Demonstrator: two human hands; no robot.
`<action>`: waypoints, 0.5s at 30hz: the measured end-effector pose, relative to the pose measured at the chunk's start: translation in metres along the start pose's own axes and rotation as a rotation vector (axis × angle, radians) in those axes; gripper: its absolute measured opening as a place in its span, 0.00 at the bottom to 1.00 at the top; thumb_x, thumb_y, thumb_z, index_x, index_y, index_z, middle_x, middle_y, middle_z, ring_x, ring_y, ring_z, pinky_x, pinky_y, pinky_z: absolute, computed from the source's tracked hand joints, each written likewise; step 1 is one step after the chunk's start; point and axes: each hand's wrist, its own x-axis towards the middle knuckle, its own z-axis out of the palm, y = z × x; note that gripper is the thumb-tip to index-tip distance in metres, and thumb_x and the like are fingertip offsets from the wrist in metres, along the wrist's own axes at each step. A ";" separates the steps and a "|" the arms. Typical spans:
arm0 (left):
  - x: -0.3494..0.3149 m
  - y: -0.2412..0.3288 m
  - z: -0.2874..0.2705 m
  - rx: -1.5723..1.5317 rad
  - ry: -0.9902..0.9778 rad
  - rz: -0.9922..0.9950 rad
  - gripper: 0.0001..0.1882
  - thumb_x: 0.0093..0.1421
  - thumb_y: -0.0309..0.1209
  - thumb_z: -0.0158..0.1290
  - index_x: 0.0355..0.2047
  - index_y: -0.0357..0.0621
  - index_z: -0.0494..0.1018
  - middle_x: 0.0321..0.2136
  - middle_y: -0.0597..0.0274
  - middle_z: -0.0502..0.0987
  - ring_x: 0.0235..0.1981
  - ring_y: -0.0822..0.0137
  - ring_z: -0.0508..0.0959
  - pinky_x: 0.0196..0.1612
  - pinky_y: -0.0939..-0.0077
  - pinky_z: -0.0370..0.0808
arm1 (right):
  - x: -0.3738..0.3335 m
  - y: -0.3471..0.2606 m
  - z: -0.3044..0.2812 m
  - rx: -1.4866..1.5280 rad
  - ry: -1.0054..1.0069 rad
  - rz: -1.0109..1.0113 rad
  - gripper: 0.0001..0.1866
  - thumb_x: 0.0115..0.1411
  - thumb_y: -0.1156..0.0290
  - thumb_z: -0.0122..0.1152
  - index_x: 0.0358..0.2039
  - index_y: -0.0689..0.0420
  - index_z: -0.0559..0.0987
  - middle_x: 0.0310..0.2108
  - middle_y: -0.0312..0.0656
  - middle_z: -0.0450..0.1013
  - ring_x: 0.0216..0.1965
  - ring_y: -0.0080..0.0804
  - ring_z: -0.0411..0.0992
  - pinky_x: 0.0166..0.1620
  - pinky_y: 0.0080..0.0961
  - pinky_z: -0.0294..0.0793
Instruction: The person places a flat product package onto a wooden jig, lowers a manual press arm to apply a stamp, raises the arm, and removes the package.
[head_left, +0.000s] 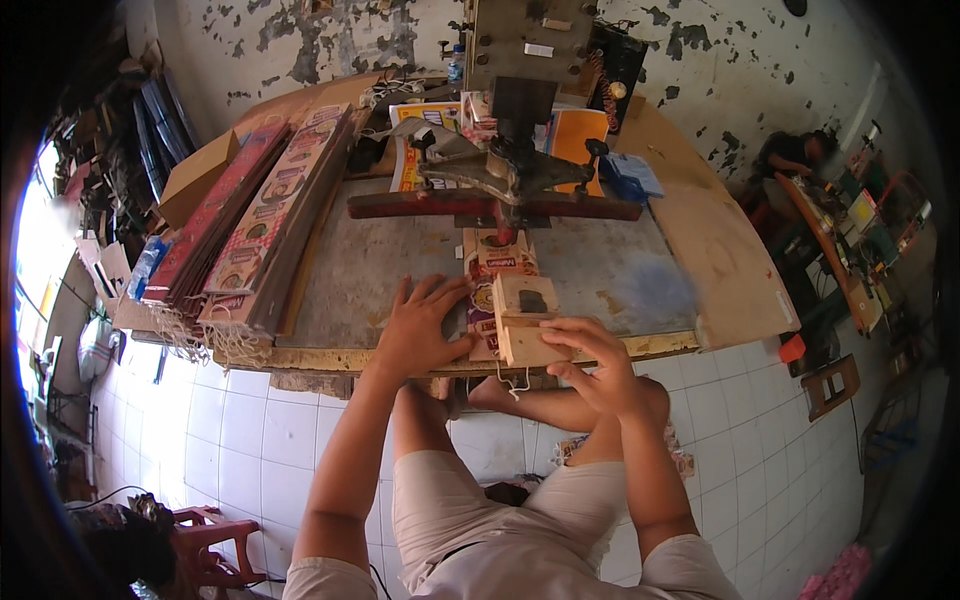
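A printed cardboard strip, red and cream, lies lengthwise on the grey table plate under the press. My left hand rests flat at its left edge with fingers spread, the fingertips and thumb reaching onto the strip. On the strip's right side sits a pale wooden block, stepped, with a dark patch on its upper part. My right hand holds the block's near right end, fingers on top and thumb by the front edge. A thin white string dangles below the block at the table edge.
Beyond my hands stands a metal press with a red crossbar. Stacks of printed strips with strings lie left, beside a brown cardboard box. A blue blurred thing is at right. Another person sits at a far-right bench.
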 end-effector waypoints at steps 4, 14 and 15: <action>0.001 0.002 -0.003 -0.009 -0.034 -0.021 0.42 0.59 0.47 0.68 0.74 0.55 0.76 0.76 0.68 0.75 0.79 0.50 0.69 0.86 0.31 0.50 | 0.025 0.020 0.013 0.015 -0.027 0.037 0.24 0.66 0.68 0.81 0.62 0.55 0.87 0.63 0.44 0.83 0.64 0.45 0.80 0.66 0.40 0.80; 0.001 0.000 -0.002 -0.042 -0.045 -0.021 0.43 0.57 0.46 0.68 0.75 0.54 0.76 0.76 0.68 0.75 0.78 0.48 0.70 0.85 0.29 0.51 | 0.071 0.085 0.030 -0.133 -0.053 0.075 0.22 0.68 0.74 0.77 0.62 0.55 0.86 0.65 0.44 0.81 0.66 0.50 0.79 0.67 0.43 0.80; 0.001 0.000 -0.002 -0.042 -0.049 -0.024 0.43 0.57 0.46 0.68 0.75 0.54 0.76 0.76 0.69 0.75 0.78 0.48 0.70 0.85 0.30 0.51 | 0.073 0.088 0.031 -0.139 -0.052 0.066 0.23 0.68 0.74 0.77 0.62 0.55 0.86 0.65 0.44 0.81 0.66 0.49 0.80 0.67 0.43 0.80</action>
